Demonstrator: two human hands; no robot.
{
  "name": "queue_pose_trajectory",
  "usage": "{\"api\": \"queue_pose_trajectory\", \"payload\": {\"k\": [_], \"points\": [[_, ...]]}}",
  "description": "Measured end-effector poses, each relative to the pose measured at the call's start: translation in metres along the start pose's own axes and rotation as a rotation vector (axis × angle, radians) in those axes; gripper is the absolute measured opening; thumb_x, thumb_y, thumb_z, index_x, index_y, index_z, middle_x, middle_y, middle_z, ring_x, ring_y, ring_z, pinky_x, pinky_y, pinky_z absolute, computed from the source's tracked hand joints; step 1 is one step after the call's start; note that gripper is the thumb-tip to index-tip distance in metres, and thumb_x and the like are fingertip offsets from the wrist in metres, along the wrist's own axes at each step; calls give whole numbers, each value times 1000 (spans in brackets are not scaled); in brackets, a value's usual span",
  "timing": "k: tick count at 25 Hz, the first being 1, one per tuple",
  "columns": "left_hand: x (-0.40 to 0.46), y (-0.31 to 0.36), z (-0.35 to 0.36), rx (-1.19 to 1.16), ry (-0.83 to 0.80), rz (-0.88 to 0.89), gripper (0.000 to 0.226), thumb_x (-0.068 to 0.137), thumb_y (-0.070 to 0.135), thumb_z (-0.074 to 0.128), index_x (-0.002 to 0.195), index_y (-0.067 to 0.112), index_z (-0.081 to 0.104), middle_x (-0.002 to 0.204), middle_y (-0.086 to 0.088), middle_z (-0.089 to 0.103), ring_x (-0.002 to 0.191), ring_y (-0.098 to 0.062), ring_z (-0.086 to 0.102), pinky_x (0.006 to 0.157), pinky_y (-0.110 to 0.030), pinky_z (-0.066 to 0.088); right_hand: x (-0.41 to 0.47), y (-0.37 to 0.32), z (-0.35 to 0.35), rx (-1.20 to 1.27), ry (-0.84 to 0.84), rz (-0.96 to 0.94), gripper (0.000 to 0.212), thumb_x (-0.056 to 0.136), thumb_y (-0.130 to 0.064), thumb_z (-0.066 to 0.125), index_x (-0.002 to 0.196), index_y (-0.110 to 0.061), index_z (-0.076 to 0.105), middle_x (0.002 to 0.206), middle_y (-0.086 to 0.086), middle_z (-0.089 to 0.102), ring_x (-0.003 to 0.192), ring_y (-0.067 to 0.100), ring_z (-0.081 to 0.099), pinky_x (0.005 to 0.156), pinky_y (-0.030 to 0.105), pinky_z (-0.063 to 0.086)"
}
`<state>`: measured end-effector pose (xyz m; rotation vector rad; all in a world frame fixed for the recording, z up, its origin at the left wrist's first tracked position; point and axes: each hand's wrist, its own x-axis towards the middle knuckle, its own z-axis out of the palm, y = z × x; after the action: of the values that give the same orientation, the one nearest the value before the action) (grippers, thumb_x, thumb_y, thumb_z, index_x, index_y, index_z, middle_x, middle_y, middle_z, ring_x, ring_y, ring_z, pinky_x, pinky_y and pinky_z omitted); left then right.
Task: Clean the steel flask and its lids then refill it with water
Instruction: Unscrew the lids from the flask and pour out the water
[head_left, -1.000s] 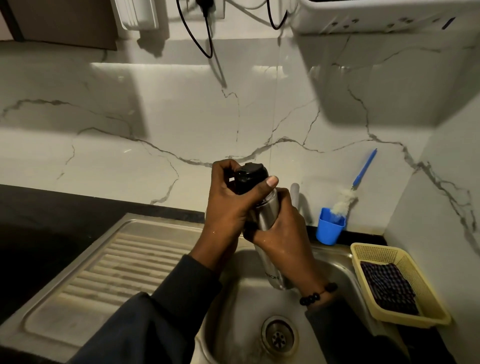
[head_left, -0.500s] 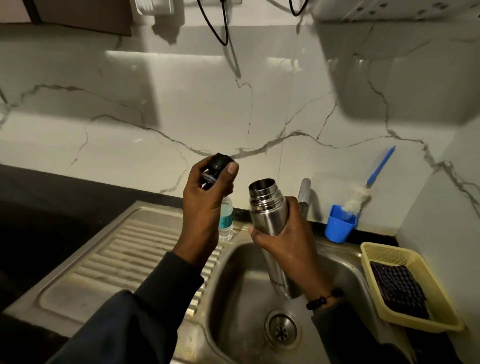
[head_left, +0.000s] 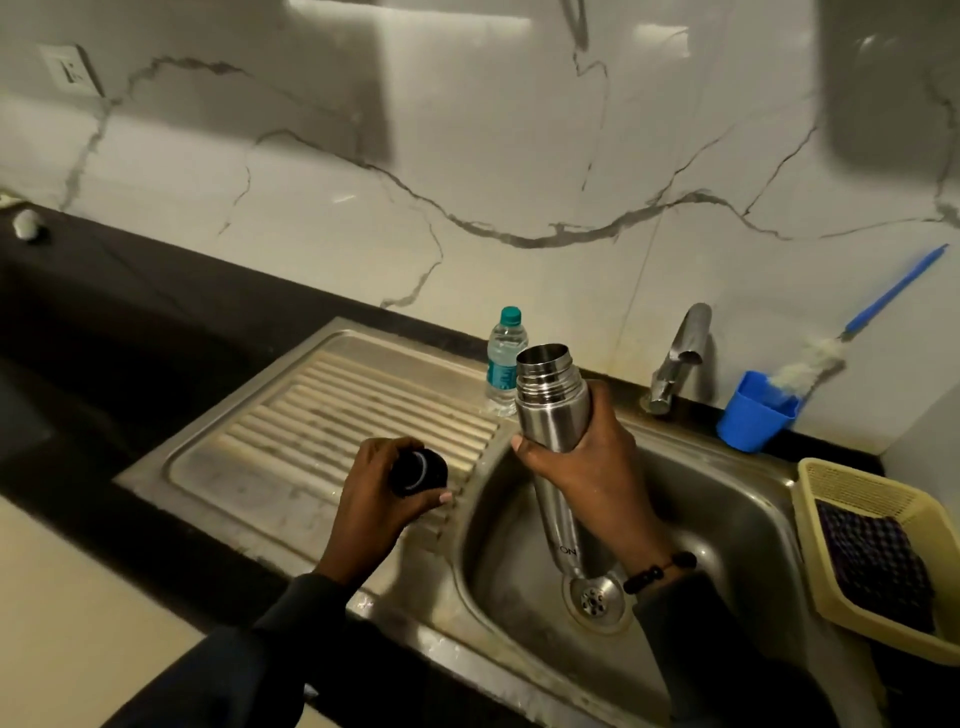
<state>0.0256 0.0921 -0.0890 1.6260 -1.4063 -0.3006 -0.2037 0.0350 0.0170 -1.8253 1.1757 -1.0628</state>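
Early stage: black lid off, gripped in left hand over drainboard; right hand clasping open steel flask above sink. Washing, refilling pending.

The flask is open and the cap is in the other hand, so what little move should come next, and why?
Probably set the cap down on the drainboard: the left hand holds it just above the ribs, while the right hand grips the open flask over the sink. That frees a hand for the tap.
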Motion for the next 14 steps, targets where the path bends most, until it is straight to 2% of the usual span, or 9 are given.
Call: {"api": "queue_pose_trajectory", "payload": {"k": [2,5,10,12,14], "points": [[-19,-16,0,59,-85,49,69,62,69,74,111,20,68,103,10,52,97,-17,56,80,-22,47,-2,3,8,16,-33,19,64,66,-27,86,113,-40,44,100,-23,61,87,-14,58,66,4,45],[-36,-35,0,116,-132,52,70,68,77,67,113,23,68,107,4,54,97,-20,57,76,-39,53,-2,6,18,32,-66,34,65,65,-29,85,113,-41,45,102,-20,62,88,-7,61,74,18,51],[-55,-45,1,110,-168,-65,69,66,74,66,113,24,62,111,4,57,98,-17,55,84,-38,51,-1,8,27,53,-122,48,66,66,-28,85,117,-39,45,107,-18,62,91,-3,62,77,22,52],[-58,-51,1,136,-214,-114,73,65,74,63,117,23,61,116,3,55,105,-19,53,90,-38,49,0,8,27,51,-129,50,68,66,-26,85,117,-41,43,106,-18,61,91,-5,61,75,17,50],[-58,-57,0,162,-241,-130,86,61,84,58,120,22,61,118,4,53,109,-20,51,91,-33,45,0,7,27,52,-143,58,70,67,-25,85,117,-43,41,106,-20,60,90,-8,60,71,11,47]]}}
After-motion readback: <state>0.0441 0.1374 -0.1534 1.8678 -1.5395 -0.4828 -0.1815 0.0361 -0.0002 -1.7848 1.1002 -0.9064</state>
